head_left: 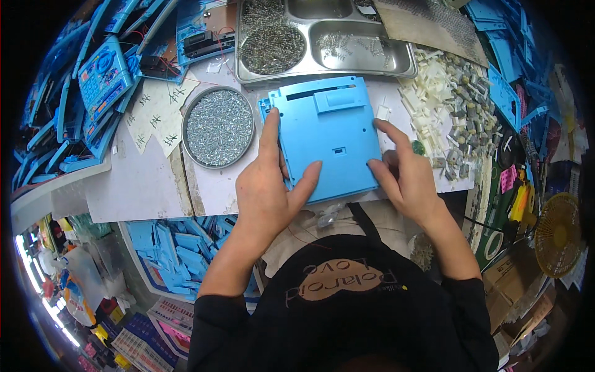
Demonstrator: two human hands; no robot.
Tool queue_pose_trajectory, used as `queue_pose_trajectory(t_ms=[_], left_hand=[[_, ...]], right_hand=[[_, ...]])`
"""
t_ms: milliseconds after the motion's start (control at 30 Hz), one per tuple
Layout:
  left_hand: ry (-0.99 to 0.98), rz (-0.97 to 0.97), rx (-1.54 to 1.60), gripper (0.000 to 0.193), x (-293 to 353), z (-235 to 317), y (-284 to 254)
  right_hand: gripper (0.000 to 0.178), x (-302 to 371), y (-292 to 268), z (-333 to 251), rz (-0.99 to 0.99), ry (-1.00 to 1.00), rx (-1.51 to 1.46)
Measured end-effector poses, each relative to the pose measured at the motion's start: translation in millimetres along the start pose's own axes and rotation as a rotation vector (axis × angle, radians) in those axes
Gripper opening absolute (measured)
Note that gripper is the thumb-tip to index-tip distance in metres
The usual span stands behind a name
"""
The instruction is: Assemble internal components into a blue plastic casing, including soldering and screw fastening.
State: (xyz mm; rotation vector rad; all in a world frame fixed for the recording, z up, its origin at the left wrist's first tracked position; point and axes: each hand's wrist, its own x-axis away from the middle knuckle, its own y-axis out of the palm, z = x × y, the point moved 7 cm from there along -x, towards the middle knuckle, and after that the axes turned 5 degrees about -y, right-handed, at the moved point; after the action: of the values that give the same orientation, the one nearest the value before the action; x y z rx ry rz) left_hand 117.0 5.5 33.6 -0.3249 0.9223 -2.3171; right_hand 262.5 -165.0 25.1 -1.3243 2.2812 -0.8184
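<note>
A light-blue plastic casing (328,139) is held between my two hands at the table's front edge. Its upper side shows a long dark slot, a raised rectangular part, small holes and a small rectangular opening. My left hand (268,186) grips the left side, index finger along the edge and thumb on the face; its other fingers are partly hidden. My right hand (406,173) holds the right side, thumb at the lower edge and index finger bent near the upper right. Left of the casing stands a round metal dish (185,133) full of small screws.
Behind the casing is a steel compartment tray (248,79) with small metal parts. White and grey small pieces (443,111) are heaped on the right. Blue assemblies (102,74) with wires pile up at the left. Below the table, a bin holds blue parts (180,251). A fan (558,234) stands far right.
</note>
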Motion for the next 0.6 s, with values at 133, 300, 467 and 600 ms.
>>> queue_pose_trajectory(t_ms=[133, 300, 467, 600], left_hand=[[0.021, -0.029, -0.041, 0.085, -2, -1, -3], [-0.028, -0.003, 0.098, 0.082, 2, -16, -8], [-0.077, 0.026, 0.045, 0.078, 12, -19, -7], [-0.131, -0.004, 0.080, 0.071, 35, -31, 0]], right_hand=[[0.061, -8, 7, 8, -0.077, 0.030, -0.034], [0.056, -11, 11, -4, -0.126, -0.030, -0.035], [0.062, -13, 9, -9, -0.193, -0.071, 0.024], [0.066, -13, 12, -14, -0.308, -0.098, 0.203]])
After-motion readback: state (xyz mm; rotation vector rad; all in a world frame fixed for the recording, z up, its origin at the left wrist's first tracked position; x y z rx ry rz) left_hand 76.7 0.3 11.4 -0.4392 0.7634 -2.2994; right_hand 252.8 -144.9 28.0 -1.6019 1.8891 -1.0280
